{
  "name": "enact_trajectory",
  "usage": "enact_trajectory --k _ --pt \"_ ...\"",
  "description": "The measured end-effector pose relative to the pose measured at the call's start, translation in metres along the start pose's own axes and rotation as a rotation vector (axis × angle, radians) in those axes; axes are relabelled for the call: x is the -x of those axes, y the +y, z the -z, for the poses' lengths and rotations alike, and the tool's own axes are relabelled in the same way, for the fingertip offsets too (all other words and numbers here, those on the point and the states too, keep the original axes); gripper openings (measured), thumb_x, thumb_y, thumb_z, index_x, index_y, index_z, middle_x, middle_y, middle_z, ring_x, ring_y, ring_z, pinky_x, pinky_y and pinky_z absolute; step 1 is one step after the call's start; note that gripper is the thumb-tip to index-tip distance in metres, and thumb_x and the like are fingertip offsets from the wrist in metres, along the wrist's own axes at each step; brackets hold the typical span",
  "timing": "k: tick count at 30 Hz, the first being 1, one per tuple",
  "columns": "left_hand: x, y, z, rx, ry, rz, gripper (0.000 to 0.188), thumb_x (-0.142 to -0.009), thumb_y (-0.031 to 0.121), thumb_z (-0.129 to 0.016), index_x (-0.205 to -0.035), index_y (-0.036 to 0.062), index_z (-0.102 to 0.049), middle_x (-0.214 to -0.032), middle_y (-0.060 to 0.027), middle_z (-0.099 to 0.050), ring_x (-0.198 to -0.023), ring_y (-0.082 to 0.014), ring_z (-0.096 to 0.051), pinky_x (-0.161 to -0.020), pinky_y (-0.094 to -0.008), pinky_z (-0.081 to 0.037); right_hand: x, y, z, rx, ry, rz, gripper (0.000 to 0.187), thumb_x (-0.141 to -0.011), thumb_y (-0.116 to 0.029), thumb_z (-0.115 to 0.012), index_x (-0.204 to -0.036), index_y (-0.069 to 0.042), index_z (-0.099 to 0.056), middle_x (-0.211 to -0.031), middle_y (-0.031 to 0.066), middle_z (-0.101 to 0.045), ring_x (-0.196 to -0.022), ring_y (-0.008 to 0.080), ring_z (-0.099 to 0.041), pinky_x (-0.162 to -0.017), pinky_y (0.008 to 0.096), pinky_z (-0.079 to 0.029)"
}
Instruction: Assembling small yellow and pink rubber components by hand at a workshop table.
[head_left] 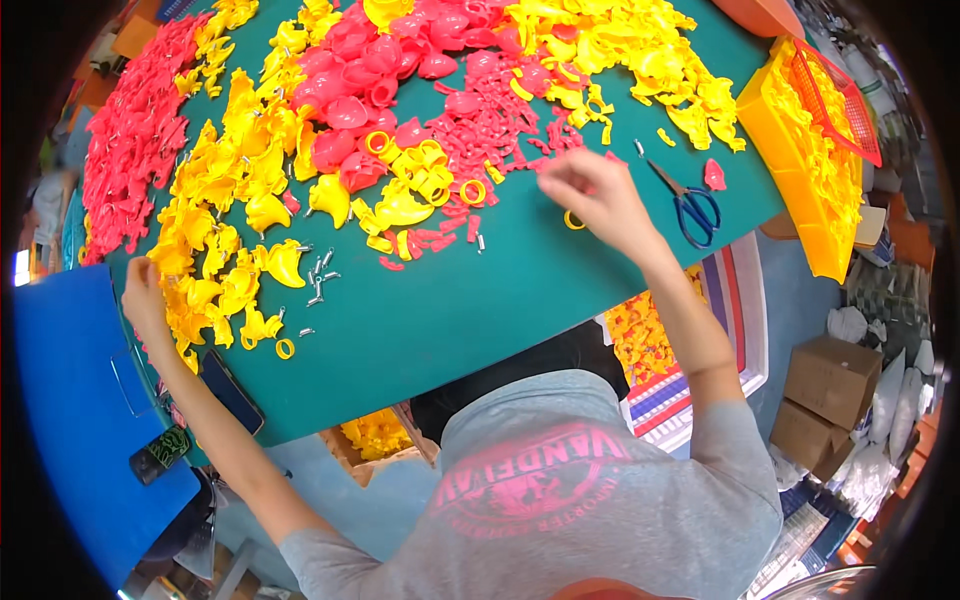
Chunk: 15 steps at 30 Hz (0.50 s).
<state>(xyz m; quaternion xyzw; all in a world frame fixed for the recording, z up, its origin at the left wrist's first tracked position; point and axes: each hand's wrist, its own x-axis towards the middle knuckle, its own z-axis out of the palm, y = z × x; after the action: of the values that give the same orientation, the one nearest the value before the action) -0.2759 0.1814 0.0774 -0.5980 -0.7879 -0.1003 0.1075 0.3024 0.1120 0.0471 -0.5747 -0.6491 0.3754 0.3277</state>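
Observation:
My right hand (597,200) is above the green table at the right edge of the small pink pieces (490,100). Its fingers are curled in; what they hold, if anything, is hidden. A yellow ring (573,220) lies just beneath it. At the table's left edge my left hand (143,292) has its fingers drawn together beside the yellow curved plastic parts (205,240); I cannot make out anything in them. Between the hands lie more yellow rings (430,172), rounded pink shells (345,112) and several small metal springs or pins (318,278).
Blue-handled scissors (692,205) lie right of my right hand. A yellow bin (800,160) of yellow parts, with a red basket (840,105), stands at the right. Pink parts (140,130) are heaped far left. A dark phone (232,390) lies near my left forearm. Cardboard boxes (830,385) stand right.

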Motion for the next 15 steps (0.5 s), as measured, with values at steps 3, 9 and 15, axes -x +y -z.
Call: enact_trajectory --k 3,9,15 --pt "0.015 0.018 0.024 0.168 0.282 -0.062 0.021 -0.086 0.018 -0.055 -0.102 0.0057 -0.058 -0.092 -0.0108 -0.064 -0.085 -0.0210 -0.061 -0.073 -0.0286 -0.046 -0.042 0.015 -0.015 0.154 0.052 0.253 0.009 -0.078 -0.005 -0.062 -0.087 -0.005 -0.062 -0.078 0.0021 -0.057 -0.069 0.0102 -0.055 -0.058 0.0222 -0.044" --pt "0.077 0.125 0.037 0.891 -0.167 -0.035 0.016 -0.087 0.010 -0.053 -0.100 0.0037 -0.059 -0.093 -0.0029 -0.059 -0.086 -0.0096 -0.053 -0.077 -0.0223 -0.042 -0.071 0.026 -0.024 0.386 -0.041 0.586 0.011 -0.076 -0.006 -0.064 -0.086 -0.006 -0.063 -0.087 0.0058 -0.057 -0.079 0.0197 -0.059 -0.066 0.0292 -0.048" --pt "0.152 0.259 0.019 0.967 -0.972 -0.831 0.015 -0.078 0.011 -0.060 -0.091 0.0041 -0.062 -0.085 -0.0104 -0.062 -0.079 -0.0273 -0.060 -0.068 -0.0339 -0.048 0.000 -0.005 -0.033 0.134 -0.180 0.312 0.011 -0.073 -0.009 -0.067 -0.083 -0.006 -0.062 -0.083 0.0043 -0.057 -0.073 0.0200 -0.056 -0.065 0.0292 -0.043"
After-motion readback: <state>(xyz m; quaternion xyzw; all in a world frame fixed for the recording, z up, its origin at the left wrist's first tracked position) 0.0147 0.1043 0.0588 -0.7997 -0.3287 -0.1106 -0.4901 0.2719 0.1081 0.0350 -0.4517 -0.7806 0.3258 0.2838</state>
